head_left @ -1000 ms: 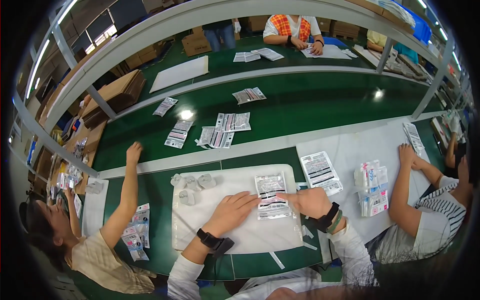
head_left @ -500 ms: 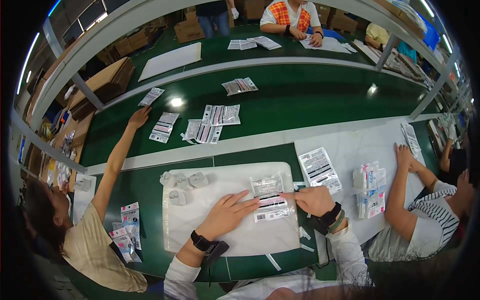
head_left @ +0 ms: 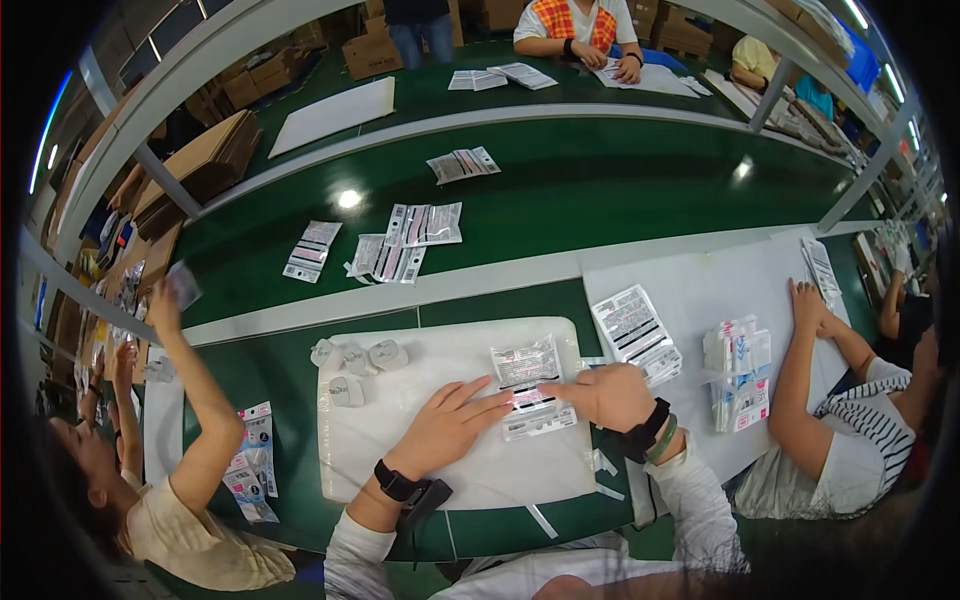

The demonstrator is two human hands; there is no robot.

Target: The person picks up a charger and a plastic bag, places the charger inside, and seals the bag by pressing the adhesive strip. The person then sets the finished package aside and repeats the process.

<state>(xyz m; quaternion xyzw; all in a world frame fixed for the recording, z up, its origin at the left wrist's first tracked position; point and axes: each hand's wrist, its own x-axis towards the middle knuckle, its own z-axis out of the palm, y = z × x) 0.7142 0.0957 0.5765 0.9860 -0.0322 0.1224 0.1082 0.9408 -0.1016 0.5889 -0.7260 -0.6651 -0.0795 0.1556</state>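
A clear and silver printed pouch [head_left: 530, 362] lies on the white padded board [head_left: 450, 480] in front of me. Flat on its left edge rest the outstretched fingers of my left hand [head_left: 445, 428]. My right hand [head_left: 608, 398] reaches in from the other side, its index finger pressing on the pouch's pinkish printed band. The other fingers of that hand curl under the palm, so anything in them is hidden. At the board's far left corner stand several small translucent white pieces [head_left: 389, 354].
Right of the board lie printed pouches [head_left: 637, 332] and a stack of packs [head_left: 738, 375]. More pouches [head_left: 425, 225] lie beyond the grey rail [head_left: 480, 293]. Blue and white packs [head_left: 257, 450] sit at left. Co-workers sit on both sides; a paper strip [head_left: 541, 521] lies near the front edge.
The co-worker at left has picked a pouch off the far green surface and drawn it back left. My right index finger has shifted slightly inward over the pouch; my left hand stays on it.
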